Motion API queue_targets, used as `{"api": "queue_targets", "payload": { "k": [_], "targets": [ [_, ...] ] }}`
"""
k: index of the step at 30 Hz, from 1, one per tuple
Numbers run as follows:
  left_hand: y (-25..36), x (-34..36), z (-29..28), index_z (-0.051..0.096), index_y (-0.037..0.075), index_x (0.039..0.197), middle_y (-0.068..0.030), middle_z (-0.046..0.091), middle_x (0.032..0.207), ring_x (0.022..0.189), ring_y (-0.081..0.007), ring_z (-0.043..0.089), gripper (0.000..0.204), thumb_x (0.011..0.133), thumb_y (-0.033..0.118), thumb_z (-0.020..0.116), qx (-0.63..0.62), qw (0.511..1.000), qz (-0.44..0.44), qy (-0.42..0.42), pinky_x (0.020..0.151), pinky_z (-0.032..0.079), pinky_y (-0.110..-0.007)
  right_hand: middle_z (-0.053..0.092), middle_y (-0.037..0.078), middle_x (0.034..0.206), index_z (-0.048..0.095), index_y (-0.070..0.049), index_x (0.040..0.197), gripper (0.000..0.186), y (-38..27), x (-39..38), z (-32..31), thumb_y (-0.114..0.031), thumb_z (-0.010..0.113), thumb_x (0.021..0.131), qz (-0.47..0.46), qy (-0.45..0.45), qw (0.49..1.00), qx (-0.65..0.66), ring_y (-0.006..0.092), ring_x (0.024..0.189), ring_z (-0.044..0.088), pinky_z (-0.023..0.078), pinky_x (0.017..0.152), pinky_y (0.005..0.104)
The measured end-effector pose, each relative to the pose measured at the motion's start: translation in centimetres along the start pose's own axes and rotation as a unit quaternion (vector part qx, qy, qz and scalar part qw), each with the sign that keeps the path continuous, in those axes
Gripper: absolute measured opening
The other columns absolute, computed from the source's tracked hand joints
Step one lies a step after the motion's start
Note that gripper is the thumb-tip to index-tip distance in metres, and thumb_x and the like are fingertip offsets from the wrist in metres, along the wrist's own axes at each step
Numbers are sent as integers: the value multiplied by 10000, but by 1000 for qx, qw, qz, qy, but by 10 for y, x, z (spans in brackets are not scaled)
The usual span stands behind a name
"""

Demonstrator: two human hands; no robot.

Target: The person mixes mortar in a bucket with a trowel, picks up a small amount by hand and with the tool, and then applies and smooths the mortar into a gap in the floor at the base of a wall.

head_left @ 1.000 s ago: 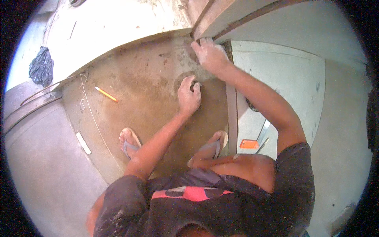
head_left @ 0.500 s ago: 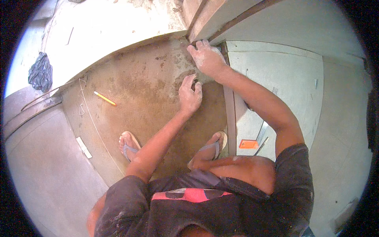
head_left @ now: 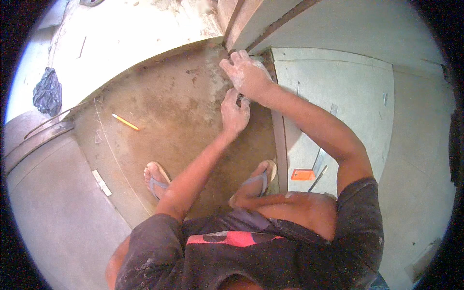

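Right hand (head_left: 245,77) just beyond left hand (head_left: 235,112) — pen (head_left: 126,122) on floor (head_left: 169,133) to left — plastic bag (head_left: 47,93) farther left.

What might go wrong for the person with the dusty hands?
Maybe the right hand could get scraped, since it is bare and close to the wall corner.

The toes show in open sandals, so something dropped might hurt them.

The thin string runs along the floor near the left foot, so a step that way could snag it.
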State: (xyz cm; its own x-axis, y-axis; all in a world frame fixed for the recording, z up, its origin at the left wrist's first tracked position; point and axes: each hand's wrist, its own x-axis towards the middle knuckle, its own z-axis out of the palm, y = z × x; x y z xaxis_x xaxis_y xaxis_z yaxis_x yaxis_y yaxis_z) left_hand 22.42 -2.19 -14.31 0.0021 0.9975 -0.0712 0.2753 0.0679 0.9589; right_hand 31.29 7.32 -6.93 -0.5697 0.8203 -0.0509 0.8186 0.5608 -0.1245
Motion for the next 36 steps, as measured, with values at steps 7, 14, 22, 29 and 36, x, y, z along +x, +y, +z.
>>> {"api": "queue_targets", "payload": {
  "k": [7,14,22,29,36],
  "targets": [
    [-6,5,16,566,-26,1175,-245,589,1164,1110,-425,548,366,816,49,575,-23,999,11,-45,941,441,-463,536,171,999,529,-53,1083,273,9,-10,8,-129,559,822,24,14,999,-31,359,1004,552,554,769,457],
    [-15,17,57,524,3,1265,-252,565,1258,1188,-428,510,474,870,249,614,-6,997,38,-60,991,406,-479,529,173,992,530,-52,1108,292,0,-12,-3,-105,549,822,15,20,1000,15,367,1007,547,545,779,443],
    [-30,41,83,471,20,1340,-244,493,1362,1261,-405,458,545,883,283,609,-37,988,-22,-148,1040,371,-467,535,192,997,533,-45,1086,254,15,-12,5,-111,536,841,12,42,999,2,368,1011,556,552,790,447],
    [-36,50,90,470,7,1340,-248,492,1352,1254,-411,453,535,879,246,595,-40,988,-17,-150,1044,367,-469,541,186,1002,536,-49,1091,263,8,-13,5,-111,537,836,24,27,999,-18,365,1025,557,553,772,464],
    [-40,52,90,468,-6,1341,-252,491,1342,1247,-418,449,526,874,209,581,-39,987,-16,-156,1047,364,-472,532,178,1011,532,-46,1094,268,7,-12,-7,-115,545,835,23,12,1000,-6,351,1042,550,562,745,453]
  ]
}}
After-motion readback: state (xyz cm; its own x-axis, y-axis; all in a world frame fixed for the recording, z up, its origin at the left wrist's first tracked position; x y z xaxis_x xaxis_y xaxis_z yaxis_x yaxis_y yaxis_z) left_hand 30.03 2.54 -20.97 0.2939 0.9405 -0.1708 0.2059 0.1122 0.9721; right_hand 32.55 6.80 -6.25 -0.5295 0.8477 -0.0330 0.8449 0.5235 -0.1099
